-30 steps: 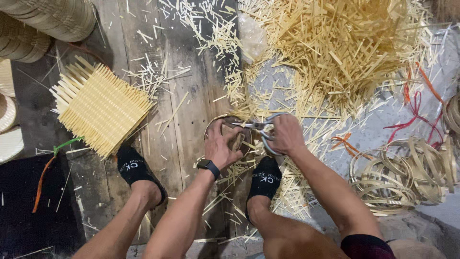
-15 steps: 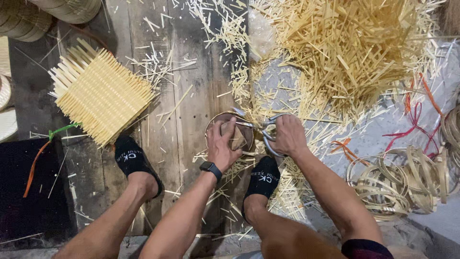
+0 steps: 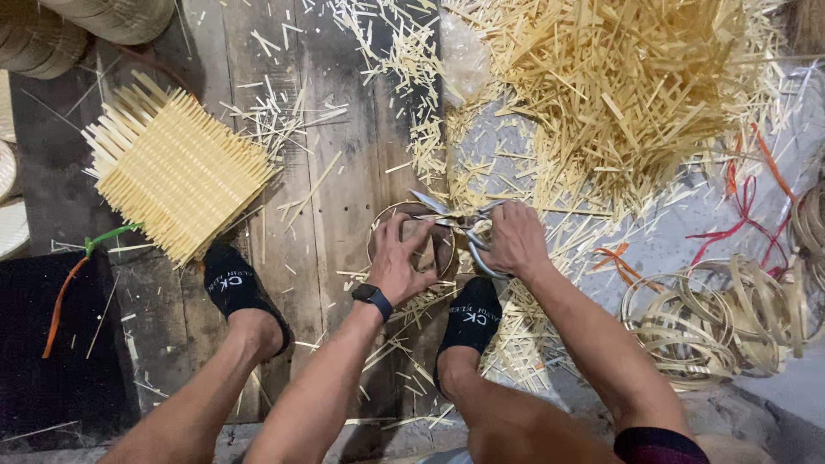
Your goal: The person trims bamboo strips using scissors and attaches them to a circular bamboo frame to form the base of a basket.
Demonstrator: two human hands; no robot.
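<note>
Down between your two black-socked feet, on the dark wooden floor planks (image 3: pixel 344 172), that's where it's all happening. Your left hand (image 3: pixel 400 262) is spread over a small round hoop (image 3: pixel 443 249) of thin strip, fingers curled on its near rim and pinning it against the boards. Your right hand (image 3: pixel 514 239) is closed round the looped handles of a pair of metal scissors (image 3: pixel 451 219), gripping them firmly.

Watch the line of those scissors: the long axis runs almost level across the planks, handles at your right hand, blades pointing left and a touch away from you, the tip lying over the far rim of the hoop. So the hoop sits directly left of the right hand, touching the left one, and the blades meet it from the right side. The left hand is the nearer to the hoop; the right reaches it only through the blades.

Around you: a big heap of pale cut slivers (image 3: pixel 636 94) toward the far right, a square woven mat (image 3: pixel 176 176) off to the left, and a stack of coiled strip rings (image 3: pixel 722 322) at the right.
</note>
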